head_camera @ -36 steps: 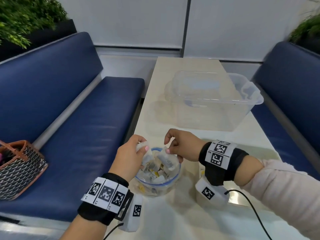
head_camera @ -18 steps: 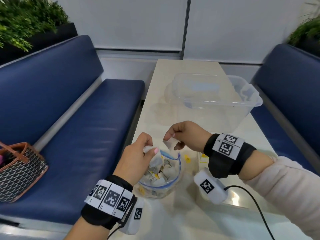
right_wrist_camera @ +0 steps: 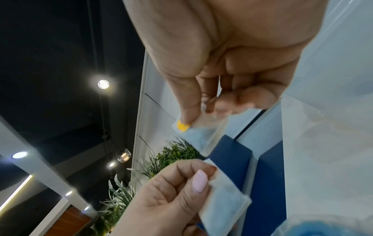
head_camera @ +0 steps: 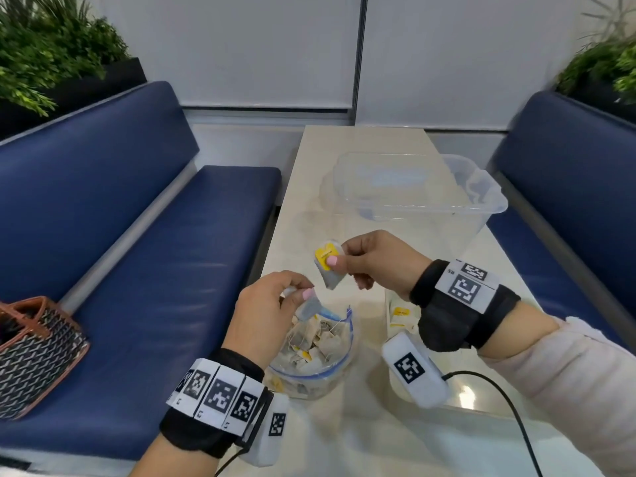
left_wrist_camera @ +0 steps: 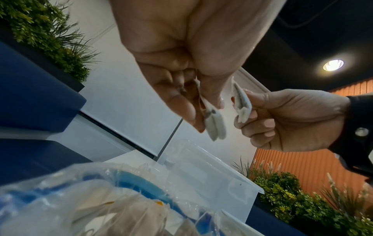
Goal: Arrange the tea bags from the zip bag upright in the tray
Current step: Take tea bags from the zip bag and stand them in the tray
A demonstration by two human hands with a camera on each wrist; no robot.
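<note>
The open zip bag [head_camera: 318,352] stands on the table's near end, full of several tea bags. My left hand [head_camera: 303,294] hovers just above its mouth and pinches one tea bag [head_camera: 309,309] by its top. Higher and to the right, my right hand [head_camera: 339,265] pinches a second tea bag [head_camera: 330,266] with a yellow tag. From the left wrist, the left hand's tea bag [left_wrist_camera: 215,126] hangs down. In the right wrist view thumb and finger grip the tagged bag [right_wrist_camera: 198,135]. A low clear tray [head_camera: 481,410] lies under my right wrist, with a yellow-tagged tea bag [head_camera: 401,316] in it.
A large clear plastic bin [head_camera: 413,197] stands on the table beyond my hands. Blue benches run along both sides, and a woven handbag [head_camera: 34,352] sits on the left bench. A black cable [head_camera: 509,404] trails from my right wrist across the tray.
Both hands have risen out of the zip bag, each with a tea bag. The right hand has gone higher and its bag now shows a yellow tag.
</note>
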